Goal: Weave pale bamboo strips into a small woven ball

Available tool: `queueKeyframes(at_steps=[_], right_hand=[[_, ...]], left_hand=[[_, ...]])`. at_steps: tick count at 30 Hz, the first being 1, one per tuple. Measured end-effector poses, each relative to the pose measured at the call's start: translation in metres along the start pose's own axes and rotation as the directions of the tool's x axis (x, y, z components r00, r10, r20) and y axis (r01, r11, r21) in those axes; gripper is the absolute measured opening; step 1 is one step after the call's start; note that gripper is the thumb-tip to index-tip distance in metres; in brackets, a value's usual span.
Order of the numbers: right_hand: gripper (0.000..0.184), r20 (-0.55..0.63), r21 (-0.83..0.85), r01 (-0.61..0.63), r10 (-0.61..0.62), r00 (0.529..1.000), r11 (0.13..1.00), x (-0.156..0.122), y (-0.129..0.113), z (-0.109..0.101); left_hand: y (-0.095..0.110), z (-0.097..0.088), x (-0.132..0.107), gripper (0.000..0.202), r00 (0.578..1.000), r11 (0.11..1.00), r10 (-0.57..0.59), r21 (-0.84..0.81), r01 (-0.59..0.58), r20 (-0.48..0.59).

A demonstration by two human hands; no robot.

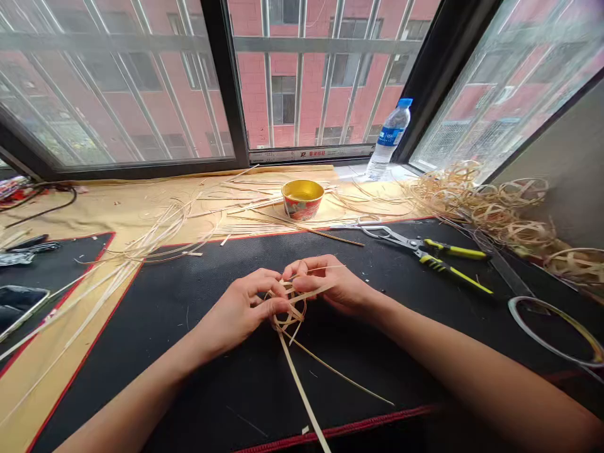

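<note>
A small round openwork weave of thin bamboo strips (289, 309) sits between my two hands, just above the black mat, with long strip ends trailing toward me. My left hand (243, 306) pinches its near side between thumb and fingers. My right hand (326, 284) grips its upper right side, and a thin strip runs out past those fingers. The weave's inner crossings are partly hidden by my fingers. Neither hand touches anything else.
Yellow-handled metal pliers (422, 250) lie on the black mat (377, 365) to the right, near a pale hoop (552, 330). Loose strips cover a tan cloth (141, 217). A paper cup (302, 199), a water bottle (389, 133) and a coiled strip heap (481, 207) stand beyond, by the window.
</note>
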State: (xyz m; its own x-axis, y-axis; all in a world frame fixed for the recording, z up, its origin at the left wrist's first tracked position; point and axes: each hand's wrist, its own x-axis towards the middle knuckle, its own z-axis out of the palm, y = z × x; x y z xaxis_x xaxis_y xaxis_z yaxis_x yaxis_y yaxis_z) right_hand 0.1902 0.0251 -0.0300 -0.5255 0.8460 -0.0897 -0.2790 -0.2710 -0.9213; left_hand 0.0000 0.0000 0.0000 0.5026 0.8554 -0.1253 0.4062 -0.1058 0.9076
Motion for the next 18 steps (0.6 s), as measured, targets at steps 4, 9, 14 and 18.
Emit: queueKeyframes(at_steps=[4, 9, 14, 18], right_hand=[[0.028, 0.015, 0.017, -0.041, 0.04, 0.999, 0.999, 0.002, 0.0, -0.001], [0.027, 0.026, 0.03, -0.091, 0.091, 0.996, 0.995, 0.003, -0.003, -0.002], [0.024, 0.035, 0.048, -0.136, 0.134, 0.99, 0.99, 0.003, -0.005, -0.004], [0.021, 0.033, 0.078, -0.16, 0.158, 0.987, 0.984, 0.004, -0.004, -0.007]], left_hand=[[0.001, 0.002, 0.002, 0.021, 1.0, 1.0, -0.008, 0.006, 0.009, -0.018], [-0.001, -0.001, 0.002, 0.023, 0.999, 0.999, 0.029, 0.043, -0.028, -0.021], [-0.001, -0.007, 0.004, 0.029, 0.995, 0.99, 0.094, 0.1, -0.097, 0.035], [0.0, -0.009, 0.005, 0.019, 0.996, 0.999, 0.048, -0.003, -0.048, 0.078]])
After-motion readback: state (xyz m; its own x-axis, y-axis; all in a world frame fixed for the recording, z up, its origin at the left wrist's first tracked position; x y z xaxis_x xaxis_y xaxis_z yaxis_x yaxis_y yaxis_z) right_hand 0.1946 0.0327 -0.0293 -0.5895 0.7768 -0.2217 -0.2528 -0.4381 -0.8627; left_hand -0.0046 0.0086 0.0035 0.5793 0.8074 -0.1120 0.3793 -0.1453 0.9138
